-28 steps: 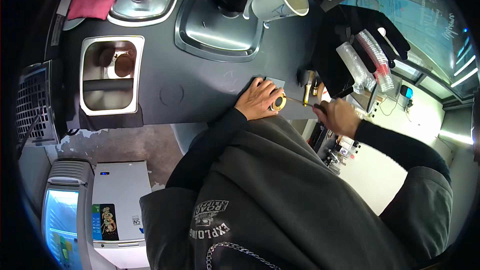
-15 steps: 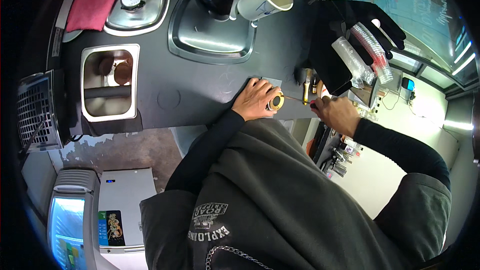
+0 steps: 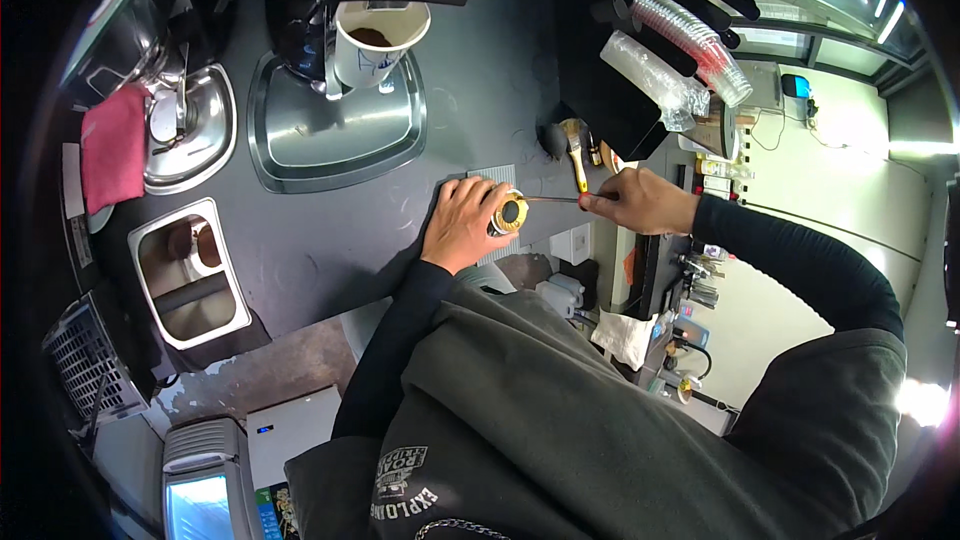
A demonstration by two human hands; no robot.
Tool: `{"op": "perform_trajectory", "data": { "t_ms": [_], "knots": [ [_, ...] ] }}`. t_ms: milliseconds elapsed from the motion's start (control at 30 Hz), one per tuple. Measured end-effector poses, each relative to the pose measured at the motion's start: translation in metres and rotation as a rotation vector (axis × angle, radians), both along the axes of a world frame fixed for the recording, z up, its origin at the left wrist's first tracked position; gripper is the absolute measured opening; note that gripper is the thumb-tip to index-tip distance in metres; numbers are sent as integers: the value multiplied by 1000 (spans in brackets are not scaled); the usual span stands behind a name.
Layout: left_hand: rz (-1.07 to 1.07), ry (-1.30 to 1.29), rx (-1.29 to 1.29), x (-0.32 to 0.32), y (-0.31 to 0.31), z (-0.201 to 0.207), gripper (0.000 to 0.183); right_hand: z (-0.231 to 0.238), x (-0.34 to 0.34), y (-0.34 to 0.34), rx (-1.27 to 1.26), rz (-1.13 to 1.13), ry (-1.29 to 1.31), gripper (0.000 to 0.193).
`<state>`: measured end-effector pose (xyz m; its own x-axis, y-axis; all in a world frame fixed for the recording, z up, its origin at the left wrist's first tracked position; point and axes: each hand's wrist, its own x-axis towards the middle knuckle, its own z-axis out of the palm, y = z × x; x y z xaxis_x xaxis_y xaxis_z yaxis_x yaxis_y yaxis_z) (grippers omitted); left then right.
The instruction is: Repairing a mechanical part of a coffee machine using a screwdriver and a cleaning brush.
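Head view: left hand (image 3: 463, 223) has its fingers curled around a gold-and-black round piece (image 3: 512, 211) over a ribbed grey mat (image 3: 493, 174). Right hand (image 3: 642, 203) has its fingers bunched tight on a thin metal rod (image 3: 550, 200)

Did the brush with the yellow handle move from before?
No, the brush still lies just left of the black holder's lower corner; the camera's view shifted.

Strong glare fr. light (image 3: 922, 402) at pic's R edge, tray (image 3: 300, 135) sheen, fisheye curve, blk corners
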<state>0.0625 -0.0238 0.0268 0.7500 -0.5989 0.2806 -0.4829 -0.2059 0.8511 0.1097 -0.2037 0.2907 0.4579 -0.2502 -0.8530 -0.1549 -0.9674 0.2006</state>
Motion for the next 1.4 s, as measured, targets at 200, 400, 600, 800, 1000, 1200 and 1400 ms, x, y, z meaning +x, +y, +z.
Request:
{"op": "perform_trajectory", "data": {
  "t_ms": [200,400,600,800,1000,1200,1400],
  "knots": [
    [-3,13,-37,1,-1,-1,70,-6,4,2,79,-159,38,62],
    [15,20,-34,-2,-2,-5,69,-4,-14,20,-6,22,-66,52],
    [-23,19,-12,-5,-2,-10,72,-3,-6,27,-12,84,-73,45],
    [-20,33,-25,-6,-4,-13,75,-5,-18,20,31,248,-103,43],
    [-20,19,-20,-7,-1,-13,75,2,-18,36,-77,366,-53,42],
    [-32,-3,-13,-6,-2,-14,74,-3,-32,27,-99,427,-74,41],
    [14,-69,-8,-5,0,-11,69,-2,-30,17,-43,527,-171,42]
  ]
}}
